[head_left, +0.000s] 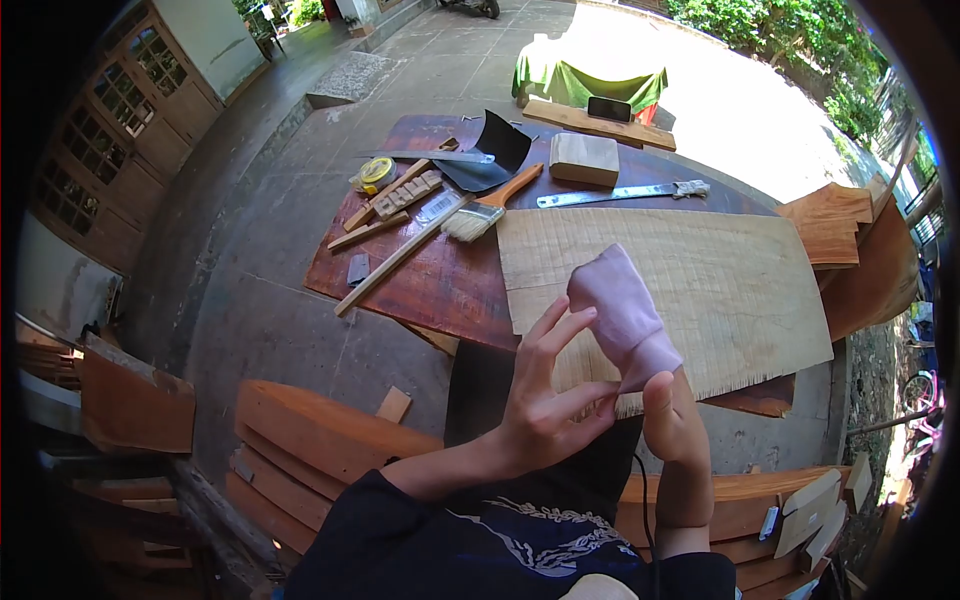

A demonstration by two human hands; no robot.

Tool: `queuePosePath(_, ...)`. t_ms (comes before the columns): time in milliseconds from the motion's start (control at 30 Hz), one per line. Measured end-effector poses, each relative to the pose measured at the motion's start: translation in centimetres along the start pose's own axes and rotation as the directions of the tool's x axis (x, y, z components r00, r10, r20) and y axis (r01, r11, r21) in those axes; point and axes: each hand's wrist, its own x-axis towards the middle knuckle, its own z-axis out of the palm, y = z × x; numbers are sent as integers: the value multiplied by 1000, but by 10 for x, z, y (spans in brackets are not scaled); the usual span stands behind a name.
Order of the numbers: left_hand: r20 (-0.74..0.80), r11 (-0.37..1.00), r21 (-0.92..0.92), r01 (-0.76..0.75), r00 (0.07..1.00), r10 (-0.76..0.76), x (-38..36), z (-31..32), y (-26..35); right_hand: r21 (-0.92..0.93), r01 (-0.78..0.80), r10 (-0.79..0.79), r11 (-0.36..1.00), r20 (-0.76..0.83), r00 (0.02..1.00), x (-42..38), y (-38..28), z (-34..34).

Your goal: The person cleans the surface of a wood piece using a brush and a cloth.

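Observation:
My right hand (668,415) is partly inside a pale pink glove (622,312), with the thumb and wrist still bare below its cuff. My left hand (545,395) is beside it with fingers spread, its fingertips touching the glove's cuff edge. Both hands hover over the near edge of a pale veneer sheet (720,270) that lies on a dark red wooden table (420,275).
On the table lie a paintbrush (482,212), a long wooden stick (395,260), a wood block (584,158), a metal saw blade (620,193), yellow tape (376,174) and a black sheet (495,150). Stacked wood pieces (320,440) sit near my legs. A phone (609,108) rests on a plank.

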Motion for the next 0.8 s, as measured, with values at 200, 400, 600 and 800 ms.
queuePosePath(200,45,998,43,-53,998,51,12,-18,-9,-771,39,-41,636,16,999,-15,15,-14)
queuePosePath(400,115,998,57,-18,993,11,11,-31,-53,-868,-258,220,424,-178,959,-78,34,-112)
queuePosePath(600,157,992,83,92,982,-105,3,-35,-72,-367,-874,422,319,-770,478,-150,48,-318)
queuePosePath(800,164,992,91,86,981,-100,-3,-26,-78,-924,-89,-17,372,-102,995,-60,0,-45)
